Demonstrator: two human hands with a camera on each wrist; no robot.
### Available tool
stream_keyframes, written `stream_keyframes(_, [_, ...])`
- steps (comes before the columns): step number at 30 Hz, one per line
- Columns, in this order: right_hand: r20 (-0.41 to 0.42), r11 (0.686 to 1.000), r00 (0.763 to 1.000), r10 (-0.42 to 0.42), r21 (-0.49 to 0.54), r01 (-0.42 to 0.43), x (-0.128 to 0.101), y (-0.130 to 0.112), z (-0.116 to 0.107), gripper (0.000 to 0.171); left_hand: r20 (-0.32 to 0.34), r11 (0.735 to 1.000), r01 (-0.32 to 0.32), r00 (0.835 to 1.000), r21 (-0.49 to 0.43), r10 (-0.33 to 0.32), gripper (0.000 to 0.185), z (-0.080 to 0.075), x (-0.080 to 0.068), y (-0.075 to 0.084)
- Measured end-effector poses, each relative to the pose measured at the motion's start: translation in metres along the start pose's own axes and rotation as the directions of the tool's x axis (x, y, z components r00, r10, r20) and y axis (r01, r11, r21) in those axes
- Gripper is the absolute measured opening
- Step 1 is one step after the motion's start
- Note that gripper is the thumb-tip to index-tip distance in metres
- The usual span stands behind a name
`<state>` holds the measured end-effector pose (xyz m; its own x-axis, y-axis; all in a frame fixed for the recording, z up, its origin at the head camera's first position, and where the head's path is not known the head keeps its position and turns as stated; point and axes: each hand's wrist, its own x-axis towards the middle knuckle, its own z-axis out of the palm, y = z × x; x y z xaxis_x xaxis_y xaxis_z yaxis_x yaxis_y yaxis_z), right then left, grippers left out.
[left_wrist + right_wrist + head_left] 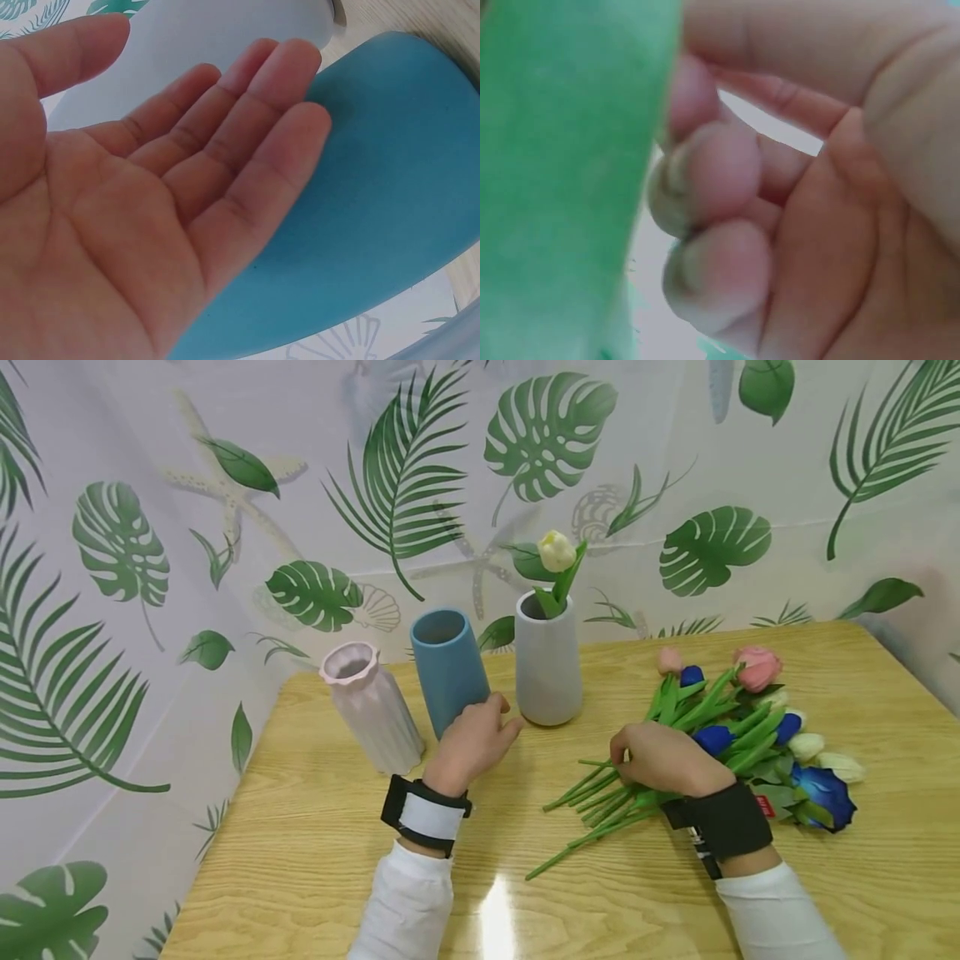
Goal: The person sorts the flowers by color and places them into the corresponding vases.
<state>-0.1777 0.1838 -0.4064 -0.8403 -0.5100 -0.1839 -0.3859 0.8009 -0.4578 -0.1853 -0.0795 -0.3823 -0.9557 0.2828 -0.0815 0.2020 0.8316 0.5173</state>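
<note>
My left hand (472, 743) is beside the blue vase (450, 672), palm facing sideways and fingers loosely bent. In the left wrist view its palm holds nothing, and the fingertips overlap the blue vase (390, 165). My right hand (667, 760) is over a bunch of artificial flowers, its fingers curled and thumb and forefinger at a green stem (594, 763). The right wrist view shows curled fingers (724, 172), with a blurred green leaf (562, 180) hiding the pinch. Pink, blue and white blooms, including a large blue rose (823, 797), lie beyond that hand.
A white vase (547, 677) with one white tulip (557, 552) stands right of the blue vase. To the left is a pale pink ribbed vase (378, 714) with a wavy rim. All stand on a wooden table (300, 860) before a leaf-patterned cloth (315, 510).
</note>
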Motion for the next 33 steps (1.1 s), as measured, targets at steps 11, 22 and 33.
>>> stream_keyframes(11, [-0.060,0.989,0.990,0.131,-0.067,-0.134,-0.002,0.008,0.004,0.025,0.005,1.000,-0.007,1.000,0.017,0.007,0.039,-0.002,-0.003,-0.001])
stream_keyframes(22, [-0.108,0.998,0.993,0.050,-0.017,-0.052,0.006,0.016,0.015,0.026,0.003,0.999,0.000,1.000,0.033,0.000,0.036,-0.003,-0.007,-0.003])
stream_keyframes(33, [-0.116,1.000,0.993,0.006,-0.002,-0.007,0.011,0.021,0.019,0.018,-0.013,0.999,-0.013,1.000,0.034,0.013,0.035,-0.008,-0.012,-0.007])
